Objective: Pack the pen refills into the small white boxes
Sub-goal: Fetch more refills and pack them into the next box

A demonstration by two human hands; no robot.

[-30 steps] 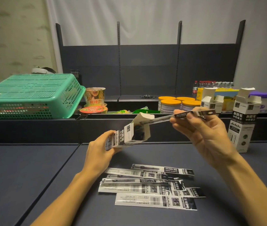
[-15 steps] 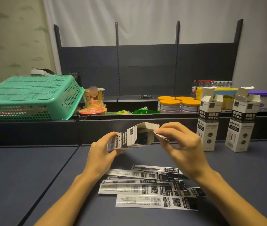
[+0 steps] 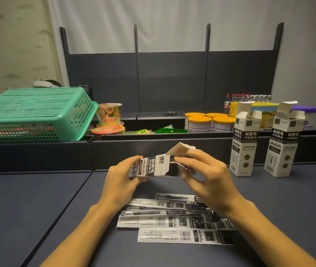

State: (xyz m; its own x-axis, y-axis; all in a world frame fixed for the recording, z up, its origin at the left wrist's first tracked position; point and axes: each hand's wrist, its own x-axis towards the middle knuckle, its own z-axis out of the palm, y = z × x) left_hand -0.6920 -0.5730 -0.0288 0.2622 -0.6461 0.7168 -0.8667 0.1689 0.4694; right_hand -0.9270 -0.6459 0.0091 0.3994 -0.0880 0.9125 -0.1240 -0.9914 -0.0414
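The left hand (image 3: 121,182) gripped a small white box (image 3: 153,166) held above the table (image 3: 37,205). The right hand (image 3: 205,178) pinched at its open mouth, hiding whatever sat inside. Packaged pen refills (image 3: 176,222) lay beneath, partly covered by the wrists.

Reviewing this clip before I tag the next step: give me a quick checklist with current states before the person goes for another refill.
1. Held box gripped by left hand: ok.
2. Its top flap open: ok.
3. Last refill fully inside: cannot tell, right hand covers the mouth.
4. Right hand free to pick: not ok, fingers at the opening.
5. Refill packets within reach on the table: ok.
6. Two standing boxes open: ok.
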